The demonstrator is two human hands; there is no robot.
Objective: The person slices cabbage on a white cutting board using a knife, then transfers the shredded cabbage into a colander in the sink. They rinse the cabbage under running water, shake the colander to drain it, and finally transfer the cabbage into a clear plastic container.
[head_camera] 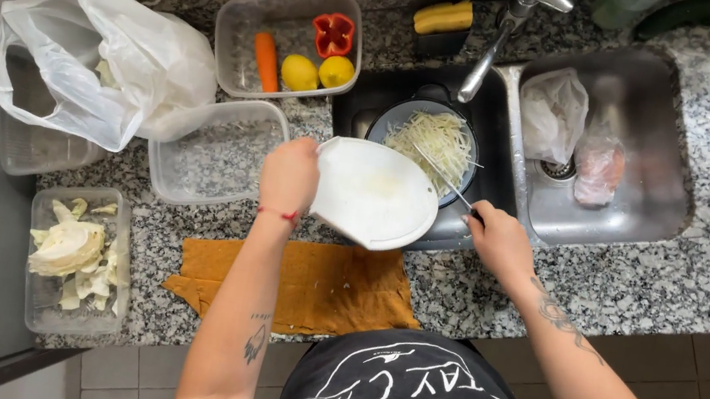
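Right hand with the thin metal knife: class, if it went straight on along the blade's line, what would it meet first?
The right hand points up-left along the thin metal knife; it would probably first meet the pale shredded cabbage in the dark round bowl, though depth is unclear.

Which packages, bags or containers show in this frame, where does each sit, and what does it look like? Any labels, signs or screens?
White plastic bag: counter far left, crumpled, open.
Clear tub of vegetables: behind it, rectangular, holding carrot, red pepper, lemons.
Empty clear tub: by the left hand, rectangular.
Clear tub of cabbage pieces: counter front left.
Two thin clear bags: in the right sink basin, crumpled.
No labels, signs or screens visible.
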